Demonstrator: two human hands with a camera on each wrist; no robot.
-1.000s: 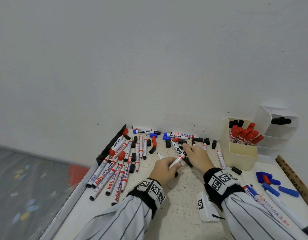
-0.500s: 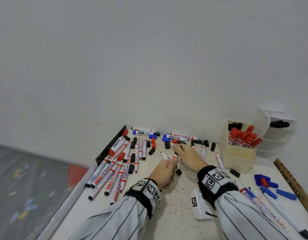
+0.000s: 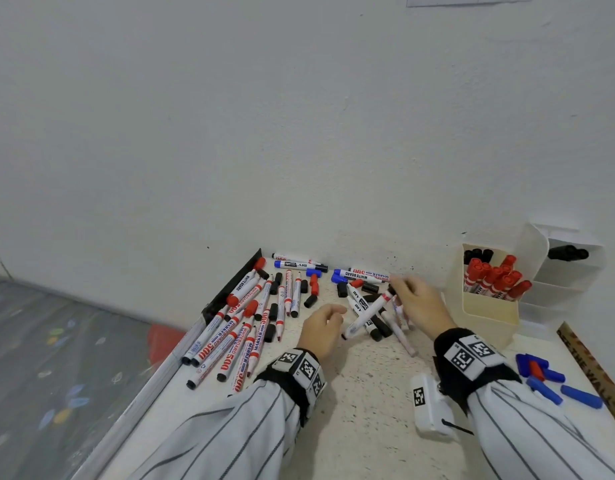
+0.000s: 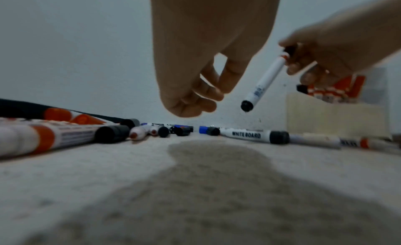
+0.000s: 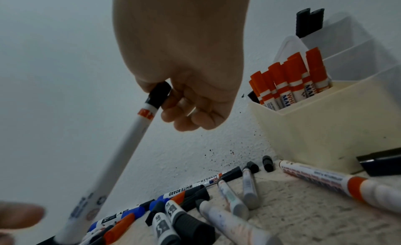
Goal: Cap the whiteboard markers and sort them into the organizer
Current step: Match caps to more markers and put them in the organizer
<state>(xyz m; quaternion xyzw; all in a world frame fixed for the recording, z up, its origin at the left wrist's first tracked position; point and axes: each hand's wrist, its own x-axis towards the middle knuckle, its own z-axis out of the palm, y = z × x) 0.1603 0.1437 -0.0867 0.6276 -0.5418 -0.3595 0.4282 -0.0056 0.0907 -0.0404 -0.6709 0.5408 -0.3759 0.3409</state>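
Observation:
My right hand pinches the black cap end of a white marker, which hangs tilted above the table with its black tail pointing down-left. Just left of it hovers my left hand, fingers loosely curled and holding nothing. Many uncapped and capped markers and loose black caps lie scattered on the speckled table. The cream organizer at the right holds several red-capped markers and a few black ones.
White tiered compartments stand behind the organizer, the top one holding black markers. Loose blue and red caps and a wooden ruler lie at the far right. A white device sits by my right wrist. The wall is close behind.
My left hand has let go of the marker and drawn back. My right hand has lifted the capped marker by its cap end and moved right, toward the organizer.

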